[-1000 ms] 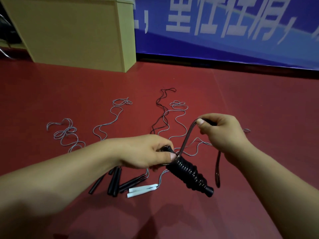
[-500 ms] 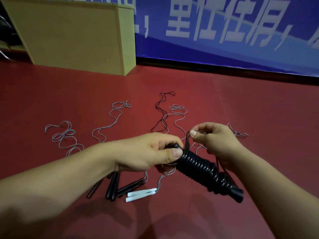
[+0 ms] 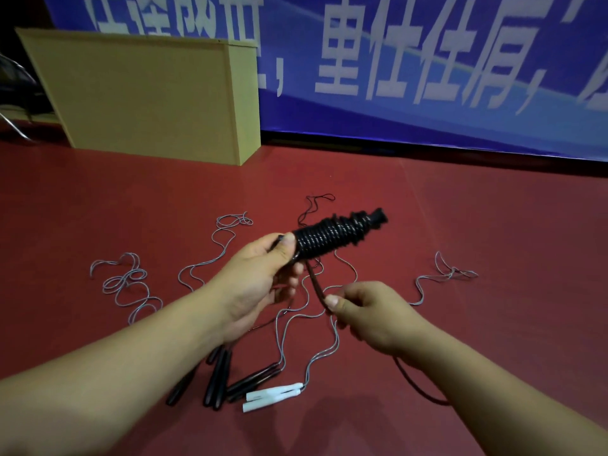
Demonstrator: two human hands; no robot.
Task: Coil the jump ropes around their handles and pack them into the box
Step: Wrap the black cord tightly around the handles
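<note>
Left hand: the left hand (image 3: 260, 271) holds up one end of the black bundle, with the thumb pressed on top and the fingers curled under it.
Black bundle: the coiled black rope (image 3: 332, 238) is wound in tight rings round its handles. It sticks out from the left hand, up and to the right, in the air above the floor. The far handle tip (image 3: 378, 216) pokes out past the rings.
Right hand: the right hand (image 3: 368, 314) pinches the loose tail of the black rope between thumb and finger. It is lower than the bundle and closer to the person.
Loose tail: the rope tail (image 3: 315, 283) runs from the left-hand end of the bundle down to the right hand's pinch. More of it hangs out below the right wrist and loops over the floor.
Other ropes: thin grey ropes (image 3: 131, 284) lie in wiggly lines on the red floor (image 3: 493, 225), well under both hands.
Handles on the floor: the black handles (image 3: 218, 380) lie in a bunch under the left arm. The white handles (image 3: 273, 394) lie just beside them, to the right.
Box: the big tan box (image 3: 148, 93) stands far back on the left, well apart from the hands and the ropes.
Behind: a blue banner (image 3: 427, 60) with white letters runs along the back.
</note>
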